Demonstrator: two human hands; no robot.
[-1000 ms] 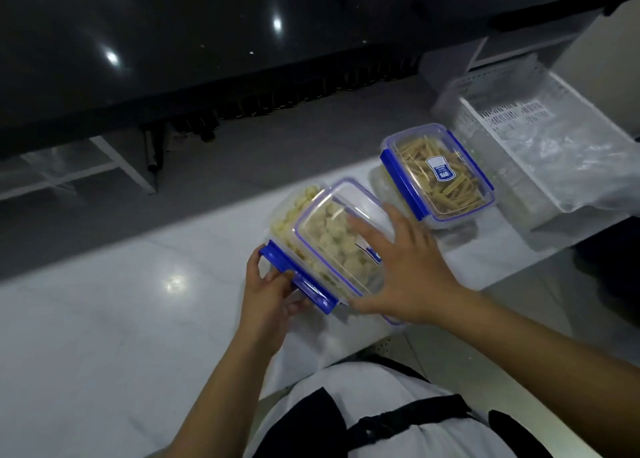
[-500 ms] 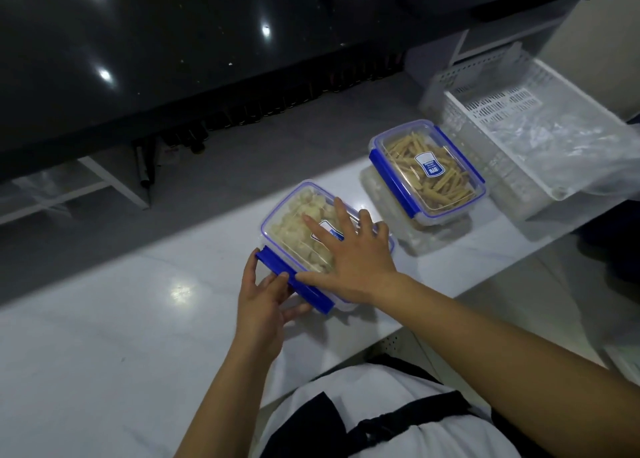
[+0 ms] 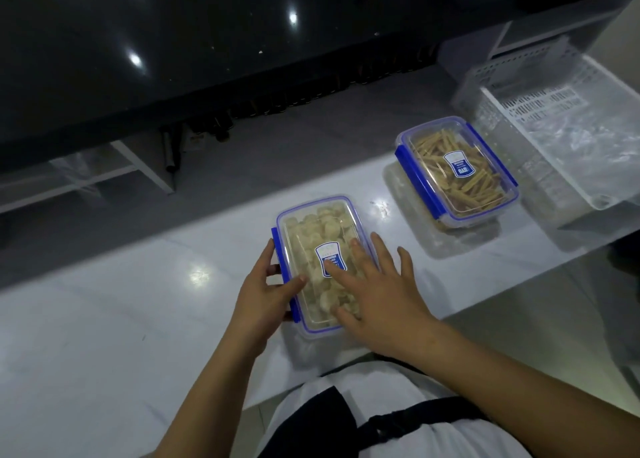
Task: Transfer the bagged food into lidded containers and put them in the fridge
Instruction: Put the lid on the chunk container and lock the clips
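A clear container with blue clips (image 3: 311, 235), filled with pale round pieces, lies on the white counter (image 3: 121, 319) just in front of me. Its lid sits flat on top. My right hand (image 3: 377, 291) presses down on the lid with straight, spread fingers. My left hand (image 3: 266, 291) grips the blue clip on the container's left long side, thumb on the lid's edge. A second lidded container (image 3: 457, 173), holding yellowish sticks, stands farther right with its blue clips folded down.
A white perforated basket (image 3: 554, 166) with crumpled clear plastic inside stands at the counter's right end. Beyond the counter's far edge lie a grey floor and a dark glossy cabinet (image 3: 173, 41). The counter's near edge runs just below my hands.
The lid, tilted up a second ago, now lies flat on the near container. My right hand slid onto it and presses. The container has turned so its long side points away from me.
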